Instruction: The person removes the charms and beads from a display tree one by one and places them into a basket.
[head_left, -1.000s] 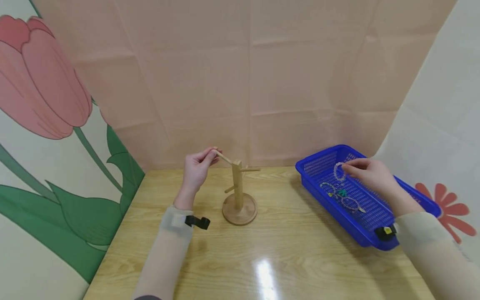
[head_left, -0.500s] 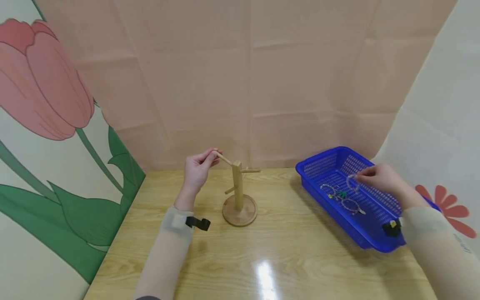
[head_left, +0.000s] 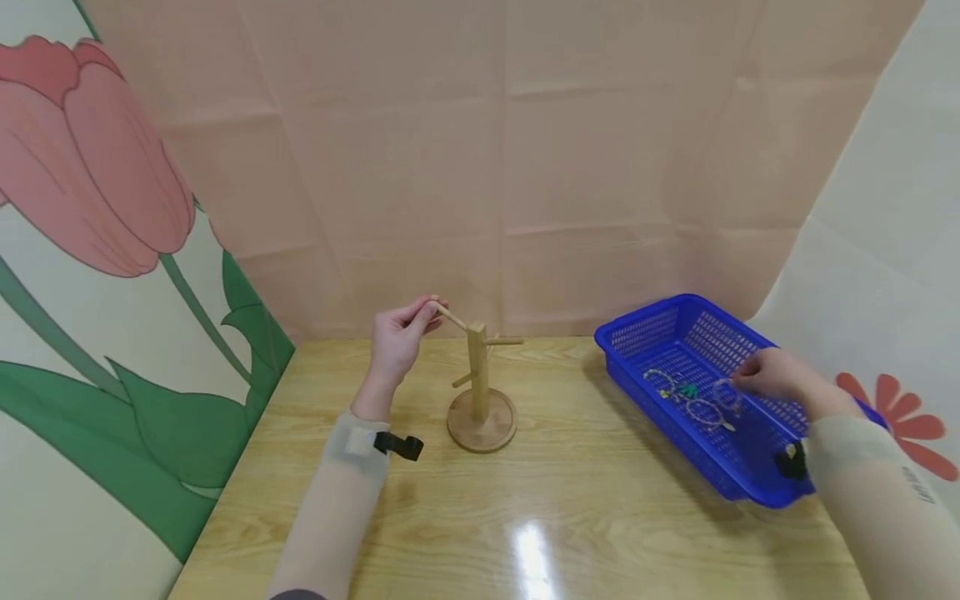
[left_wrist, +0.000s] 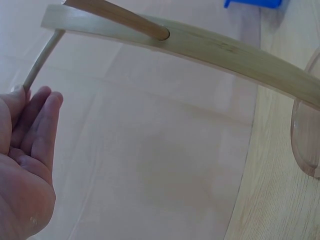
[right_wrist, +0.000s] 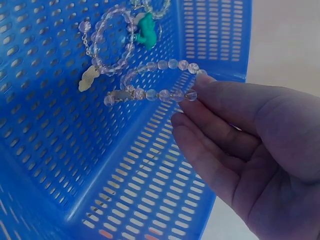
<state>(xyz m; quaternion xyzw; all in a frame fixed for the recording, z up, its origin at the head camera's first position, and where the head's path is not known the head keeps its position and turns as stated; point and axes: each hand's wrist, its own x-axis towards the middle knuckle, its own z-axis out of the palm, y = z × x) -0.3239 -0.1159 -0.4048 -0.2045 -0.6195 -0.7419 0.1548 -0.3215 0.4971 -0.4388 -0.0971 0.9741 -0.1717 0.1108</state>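
My left hand [head_left: 397, 342] pinches the tip of an upper peg [left_wrist: 42, 59] on a wooden peg stand [head_left: 478, 375], which stands upright on its round base. Inside the blue basket [head_left: 645, 321], my right hand [head_left: 780, 379] pinches a beaded bracelet [right_wrist: 165, 94] between thumb and fingertips. Its clear and pinkish beads hang in a loop in the right wrist view. Beside it in the basket lie another beaded bracelet [right_wrist: 114, 40] with a leaf-like charm, and a pale bracelet [head_left: 660, 379] near a green charm [right_wrist: 146, 31].
The basket stands at the right of the wooden table [head_left: 450, 517], close to the side wall sheet. Behind the stand hangs a pinkish backdrop [head_left: 495, 167]. Other pegs [head_left: 504, 341] stick out from the post.
My right hand has moved right and lower into the basket, carrying the bracelet with it. The left hand keeps its pinch on the peg.
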